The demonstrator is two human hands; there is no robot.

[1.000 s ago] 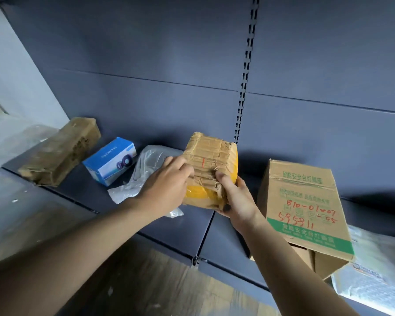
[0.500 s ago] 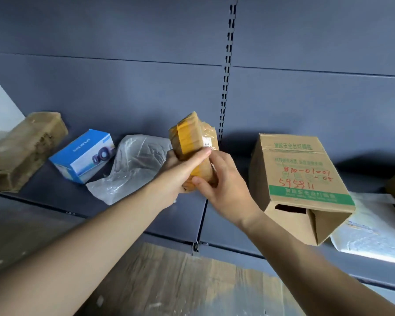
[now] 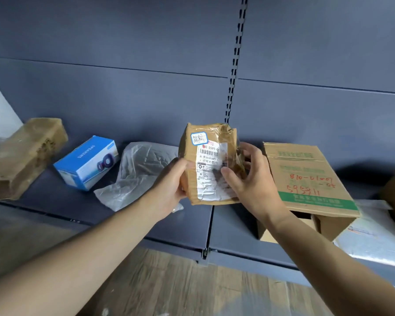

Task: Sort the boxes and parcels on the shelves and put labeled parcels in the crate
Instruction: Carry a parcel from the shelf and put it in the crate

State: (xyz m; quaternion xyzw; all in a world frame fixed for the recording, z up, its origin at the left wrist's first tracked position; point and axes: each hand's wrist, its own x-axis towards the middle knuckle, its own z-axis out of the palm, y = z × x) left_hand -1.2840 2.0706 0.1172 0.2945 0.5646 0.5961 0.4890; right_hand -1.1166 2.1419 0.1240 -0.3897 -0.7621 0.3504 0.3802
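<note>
Brown labelled parcel (image 3: 211, 156) at frame centre, my left grip (image 3: 169, 183) and right grip (image 3: 251, 181) both clamped on its sides

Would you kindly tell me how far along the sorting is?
Done: nothing visible; no crate in view. In hand: left hand and right hand hold a taped parcel, label facing the camera. Left: blue box, plastic bag, brown parcel, large carton on the shelf.

A crumpled brown cardboard parcel (image 3: 209, 160) is standing upright in the air above the dark grey shelf (image 3: 146, 224), showing its white printed label (image 3: 211, 179) to the camera. The left hand (image 3: 171, 185) and the right hand (image 3: 251, 179) are gripping its two sides.
</note>
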